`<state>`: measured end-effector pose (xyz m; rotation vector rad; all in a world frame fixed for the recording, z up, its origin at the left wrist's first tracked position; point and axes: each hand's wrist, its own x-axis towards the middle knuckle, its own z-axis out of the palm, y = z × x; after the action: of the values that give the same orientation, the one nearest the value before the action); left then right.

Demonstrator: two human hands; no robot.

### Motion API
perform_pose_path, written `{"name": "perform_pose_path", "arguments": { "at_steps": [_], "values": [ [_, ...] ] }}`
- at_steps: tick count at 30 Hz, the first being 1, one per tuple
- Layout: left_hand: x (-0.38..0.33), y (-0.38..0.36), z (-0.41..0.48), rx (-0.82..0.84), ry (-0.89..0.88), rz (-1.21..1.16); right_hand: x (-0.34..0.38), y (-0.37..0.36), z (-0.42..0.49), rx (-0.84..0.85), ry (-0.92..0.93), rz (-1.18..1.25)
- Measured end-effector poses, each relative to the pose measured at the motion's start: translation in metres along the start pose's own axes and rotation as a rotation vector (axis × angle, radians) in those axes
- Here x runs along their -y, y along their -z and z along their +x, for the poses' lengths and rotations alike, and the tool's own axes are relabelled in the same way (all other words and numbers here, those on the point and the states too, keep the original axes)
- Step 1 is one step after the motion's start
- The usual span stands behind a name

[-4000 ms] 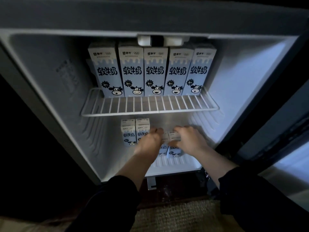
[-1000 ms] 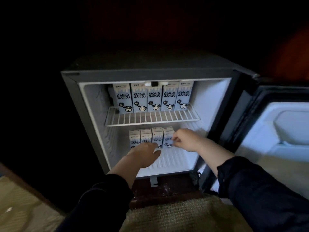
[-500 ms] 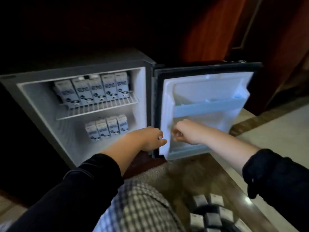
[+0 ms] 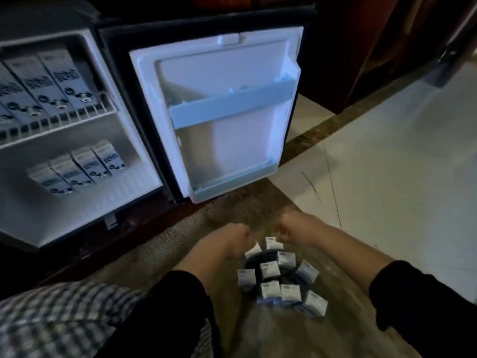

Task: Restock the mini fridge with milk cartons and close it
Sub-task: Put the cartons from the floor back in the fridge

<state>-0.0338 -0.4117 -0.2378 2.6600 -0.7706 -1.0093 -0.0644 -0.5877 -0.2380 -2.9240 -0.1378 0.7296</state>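
Observation:
The mini fridge [image 4: 134,120] stands open at the left, its white door [image 4: 224,140] swung fully out. Tall blue-and-white milk cartons [image 4: 59,83] line the wire shelf [image 4: 64,125], and a row of small cartons [image 4: 85,164] stands on the fridge floor below. Several more small cartons [image 4: 269,270] sit in a dark holder [image 4: 254,259] on the floor in front of me. My left hand [image 4: 229,240] and my right hand [image 4: 296,229] hover just above the far edge of that cluster. Their fingers are loosely curled and hold nothing.
A woven mat [image 4: 160,254] lies under the holder, with pale tile floor [image 4: 387,177] to the right. Dark wooden cabinetry [image 4: 361,47] rises behind the door. My knee in checked cloth [image 4: 64,319] fills the lower left.
Both hands have come out of the fridge and dropped to the cartons on the floor. My view has swung right and down, from the fridge interior to the door and the floor.

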Motion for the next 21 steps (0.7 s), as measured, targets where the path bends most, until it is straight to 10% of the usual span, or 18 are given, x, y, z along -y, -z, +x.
{"name": "perform_pose_path", "arguments": {
  "at_steps": [21],
  "values": [
    [0.029, -0.128, 0.058, 0.103, 0.144, 0.128, -0.008, -0.154, 0.046, -0.014, 0.123, -0.233]
  ]
}}
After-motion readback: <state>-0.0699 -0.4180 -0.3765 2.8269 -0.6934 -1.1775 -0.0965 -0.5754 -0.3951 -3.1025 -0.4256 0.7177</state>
